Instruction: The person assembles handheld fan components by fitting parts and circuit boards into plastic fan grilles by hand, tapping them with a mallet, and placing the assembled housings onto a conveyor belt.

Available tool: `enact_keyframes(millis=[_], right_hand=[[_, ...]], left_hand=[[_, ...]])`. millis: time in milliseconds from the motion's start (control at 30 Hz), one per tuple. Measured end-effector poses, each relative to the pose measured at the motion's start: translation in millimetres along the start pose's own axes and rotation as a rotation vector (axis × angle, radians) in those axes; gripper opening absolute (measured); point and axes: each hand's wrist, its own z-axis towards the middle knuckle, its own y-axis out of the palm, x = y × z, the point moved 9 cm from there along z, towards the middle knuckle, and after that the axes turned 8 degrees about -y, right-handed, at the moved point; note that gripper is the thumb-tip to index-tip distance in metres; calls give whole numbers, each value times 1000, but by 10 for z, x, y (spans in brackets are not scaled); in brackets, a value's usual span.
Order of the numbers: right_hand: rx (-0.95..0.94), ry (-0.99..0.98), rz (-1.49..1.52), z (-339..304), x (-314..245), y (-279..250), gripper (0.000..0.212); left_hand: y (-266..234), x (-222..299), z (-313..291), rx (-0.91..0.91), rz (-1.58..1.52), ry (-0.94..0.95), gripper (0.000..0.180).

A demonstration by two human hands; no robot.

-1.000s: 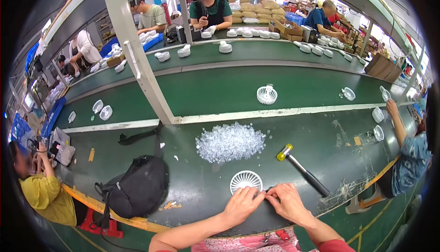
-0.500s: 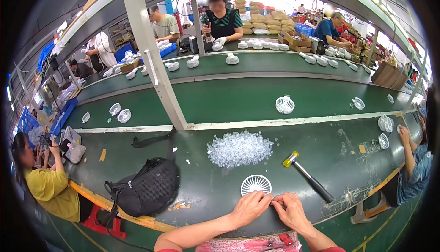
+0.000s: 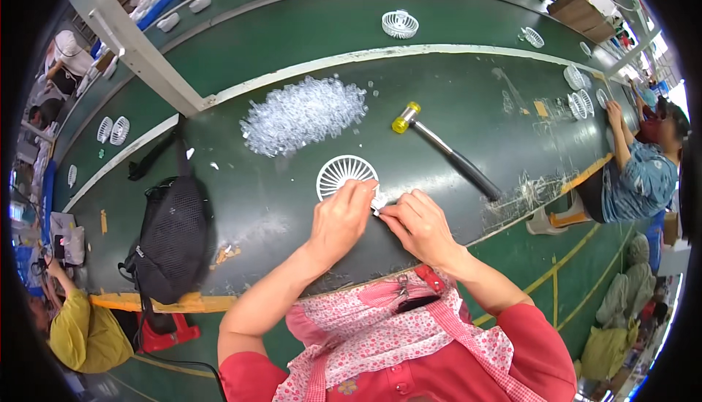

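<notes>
A round white slatted fan guard [image 3: 344, 171] lies on the dark green bench in front of me. My left hand [image 3: 341, 216] is closed on the lower edge of the guard, beside its white neck [image 3: 378, 199]. Close to that neck, my right hand [image 3: 424, 226] pinches with thumb and forefinger at a small pale piece [image 3: 376, 211], whose exact shape I cannot make out. Beyond the guard lies a heap of small clear plastic pieces [image 3: 303, 115]. A mallet [image 3: 446, 148] with yellow faces and a black handle rests to the right of the heap.
A black mesh backpack [image 3: 175, 237] lies on the bench at left. Behind a pale rail, a green belt [image 3: 307, 36] carries white fan guards [image 3: 400, 24]. A grey metal post [image 3: 139, 51] rises at far left. Other people sit at left and right, more guards near the right one.
My view has tilted down and turned, so the bench appears larger and more of my apron shows. Both hands stay together at the fan guard's neck, with the small pale piece now visible between them.
</notes>
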Motion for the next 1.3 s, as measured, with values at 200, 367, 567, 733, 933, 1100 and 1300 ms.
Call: enact_keyframes(millis=[200,367,567,733,933,1100,1300], right_hand=[[-22,40,16,-155,37,41,14],[-24,86,104,-164,79,28,13],[-68,65,69,-80,167,19,14],[-179,-111,-64,6,-2,25,16],[-309,-270,-106,-122,-74,89,17],[-190,-389,-96,-73,-53,15,15],[-57,-338,-6,220,-67,-322,26]], left_hand=[[78,49,-110,-31,-9,-5,24],[70,85,-148,-36,-8,6,26],[142,34,-65,-72,-1,37,33],[69,16,-49,-49,51,43,33],[177,-33,-287,-49,31,51,40],[92,18,-200,-67,-201,46,34],[-246,95,-95,11,-359,102,36]])
